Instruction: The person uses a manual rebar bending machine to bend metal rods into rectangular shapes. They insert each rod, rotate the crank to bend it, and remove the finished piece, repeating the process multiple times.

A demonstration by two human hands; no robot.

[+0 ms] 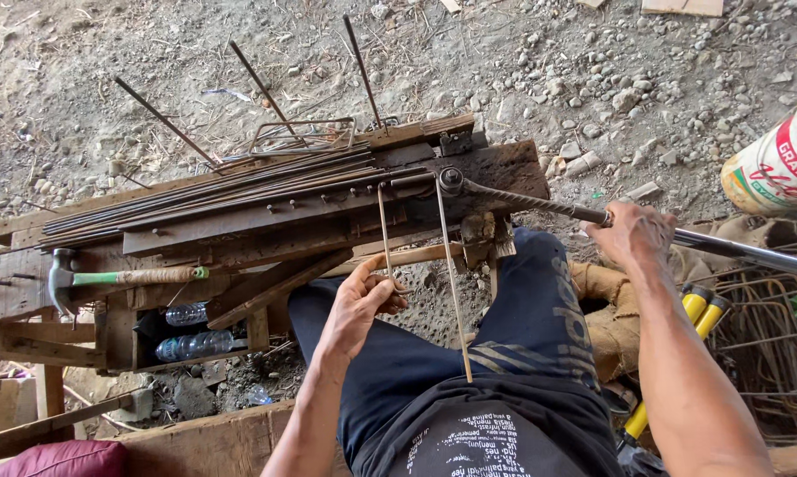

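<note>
Steel rod, thin, rust-brown, bent into a U-shaped wire loop: closed end sits on the dark weathered wooden bench just ahead of the left hand, w/ two legs running back toward the person. Left hand is closed around the nearer-left leg, fingers curled, thumb on top; the other leg passes just right of that hand and ends free over the lap, above dark blue shorts. Right hand is wrapped tight around a long grey metal bending lever, ribbed near its pivot, smooth and shiny beyond the hand. Lever's round head lies betw. the two hands, ahead of both, touching the loop's right corner. Loop approx. rectangular at the bench end, legs straight, slightly diverging.

Left of the left hand: bundle of straight dark rods lying along the bench; hammer w/ steel head and green-taped handle resting on a lower plank; clear plastic bottles below it. Ahead of the hands: bent rod stirrups on gravel ground. Right of the right hand: yellow-handled cutter and a heap of rusty bent stirrups.
</note>
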